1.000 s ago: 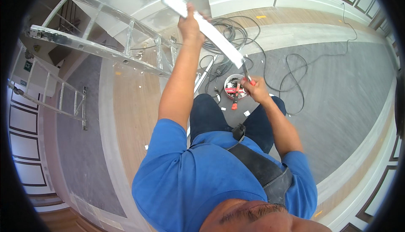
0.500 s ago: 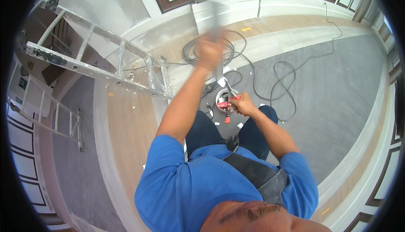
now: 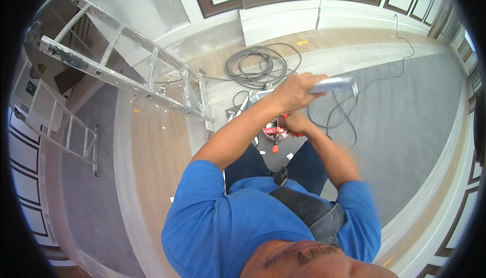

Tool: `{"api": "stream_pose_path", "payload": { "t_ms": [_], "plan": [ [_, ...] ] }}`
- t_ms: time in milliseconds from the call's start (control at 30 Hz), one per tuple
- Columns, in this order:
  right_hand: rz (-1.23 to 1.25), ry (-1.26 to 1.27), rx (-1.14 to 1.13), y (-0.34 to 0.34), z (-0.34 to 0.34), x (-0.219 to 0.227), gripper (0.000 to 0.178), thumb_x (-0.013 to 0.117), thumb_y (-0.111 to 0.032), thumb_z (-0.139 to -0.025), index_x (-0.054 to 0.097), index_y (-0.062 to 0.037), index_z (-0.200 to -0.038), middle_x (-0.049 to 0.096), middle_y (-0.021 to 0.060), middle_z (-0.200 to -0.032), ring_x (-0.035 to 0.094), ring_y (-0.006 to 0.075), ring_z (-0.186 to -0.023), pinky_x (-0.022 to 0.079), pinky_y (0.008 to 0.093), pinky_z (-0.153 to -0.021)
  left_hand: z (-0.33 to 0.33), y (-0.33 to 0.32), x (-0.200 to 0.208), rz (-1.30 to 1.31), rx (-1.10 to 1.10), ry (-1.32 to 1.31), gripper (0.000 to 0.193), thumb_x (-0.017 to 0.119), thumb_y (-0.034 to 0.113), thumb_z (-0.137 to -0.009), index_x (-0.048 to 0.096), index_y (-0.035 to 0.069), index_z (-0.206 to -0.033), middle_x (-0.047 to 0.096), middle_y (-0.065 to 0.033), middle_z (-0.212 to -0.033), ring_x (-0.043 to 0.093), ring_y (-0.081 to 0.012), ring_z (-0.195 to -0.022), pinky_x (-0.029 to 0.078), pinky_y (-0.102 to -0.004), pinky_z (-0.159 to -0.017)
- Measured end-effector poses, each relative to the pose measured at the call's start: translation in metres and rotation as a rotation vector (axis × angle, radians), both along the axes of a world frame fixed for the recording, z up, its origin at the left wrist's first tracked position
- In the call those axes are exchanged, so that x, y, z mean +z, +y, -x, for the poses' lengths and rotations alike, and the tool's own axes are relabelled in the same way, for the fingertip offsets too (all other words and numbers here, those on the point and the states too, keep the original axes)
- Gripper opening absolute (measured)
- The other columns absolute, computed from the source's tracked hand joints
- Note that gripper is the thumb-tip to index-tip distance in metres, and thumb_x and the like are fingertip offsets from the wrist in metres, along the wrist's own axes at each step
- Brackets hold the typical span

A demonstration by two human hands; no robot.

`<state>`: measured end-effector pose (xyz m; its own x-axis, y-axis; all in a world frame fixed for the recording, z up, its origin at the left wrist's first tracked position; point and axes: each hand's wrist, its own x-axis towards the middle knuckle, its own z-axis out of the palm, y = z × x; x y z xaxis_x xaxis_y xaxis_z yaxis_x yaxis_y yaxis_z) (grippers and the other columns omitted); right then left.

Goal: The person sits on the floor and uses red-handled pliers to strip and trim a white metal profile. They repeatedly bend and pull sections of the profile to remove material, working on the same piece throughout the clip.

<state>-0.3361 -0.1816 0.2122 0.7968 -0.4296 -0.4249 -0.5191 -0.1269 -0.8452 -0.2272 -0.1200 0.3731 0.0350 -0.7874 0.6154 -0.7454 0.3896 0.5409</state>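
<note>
At centre right of the frame, the left hand [image 3: 292, 92] is closed around one end of a flat, pale strip [image 3: 334, 84]. The strip looks whitish-grey, long and thin, and runs out to the right from the fist; it is motion-blurred, so its surface and far end are not sharp. It is held in the air above the floor, over the loose dark cable loops [image 3: 338, 112] in the middle right of the frame.

Just below and slightly left of that hand, the right hand [image 3: 296, 124] is curled at a red tool [image 3: 276, 132] with a short red handle pointing down. The fingers appear to grip it, though the exact hold is partly hidden by the hand itself. The tool sits over a small round thing on the floor at frame centre; what is in or under it cannot be made out.

Small white scraps [image 3: 289, 156] lie on the grey floor around that spot. A coiled grey cable [image 3: 255, 65] rests on the wood-toned floor strip in the upper middle. An aluminium ladder [image 3: 126, 78] lies tilted across the upper left. White wall panels with dark brown trim [image 3: 276, 0] run along the top edge. The blue shirt [image 3: 238, 227] and a dark strap [image 3: 309, 209] fill the lower middle.
</note>
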Motion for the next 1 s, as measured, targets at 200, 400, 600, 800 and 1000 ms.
{"api": "stream_pose_path", "payload": {
  "t_ms": [200,400,600,800,1000],
  "plan": [
    [0.072,-0.661,-0.157,0.007,0.026,0.003,0.018,0.066,-0.015,-0.091,0.066,0.0,-0.081,0.056,-0.0001,-0.063,0.051,0.0087,-0.058,0.04,0.0282,-0.053,-0.129,-0.015,-0.027,0.243,0.142,1.599,0.034,0.063,0.041,-0.102,0.056,0.009,-0.093,0.056,-0.0054,-0.071,0.062,-0.0244,-0.065,0.055,-0.0436,-0.064],
    [0.373,-0.444,-0.027,-0.016,0.039,0.008,0.025,0.064,-0.016,-0.088,0.063,0.0028,-0.072,0.055,0.0057,-0.058,0.051,0.0127,-0.053,0.042,0.0322,-0.051,-0.158,-0.014,-0.081,0.386,0.238,1.609,0.035,0.063,0.038,-0.103,0.054,0.007,-0.089,0.055,-0.0052,-0.067,0.059,-0.0153,-0.06,0.054,-0.0344,-0.053],
    [0.137,0.107,0.117,-0.019,0.003,-0.007,0.036,0.067,-0.024,-0.085,0.061,0.0028,-0.062,0.054,0.0124,-0.049,0.054,0.022,-0.038,0.044,0.0387,-0.038,-0.011,0.006,-0.005,-0.032,-0.106,0.008,0.04,0.069,0.03,-0.096,0.066,0.006,-0.128,0.073,-0.0146,-0.102,0.07,-0.0271,-0.094,0.055,-0.0386,-0.086],
    [-0.105,-0.317,-0.176,0.01,0.021,-0.004,0.019,0.068,-0.016,-0.09,0.067,-0.0004,-0.08,0.056,0.0033,-0.06,0.053,0.0106,-0.055,0.042,0.0294,-0.052,-0.103,-0.006,-0.021,0.19,0.233,1.127,0.042,0.059,0.046,-0.103,0.065,0.005,-0.101,0.068,-0.0136,-0.088,0.07,-0.027,-0.085,0.057,-0.0431,-0.075],
    [0.14,-0.448,0.041,-0.003,0.026,0.026,0.023,0.07,-0.02,-0.091,0.068,0.002,-0.084,0.056,0.0007,-0.062,0.049,0.0073,-0.065,0.041,0.0307,-0.06,-0.191,-0.01,-0.123,0.227,0.125,1.932,0.04,0.055,0.045,-0.106,0.054,0.008,-0.09,0.056,-0.0066,-0.071,0.059,-0.0203,-0.065,0.054,-0.0388,-0.061]
  ]
}}
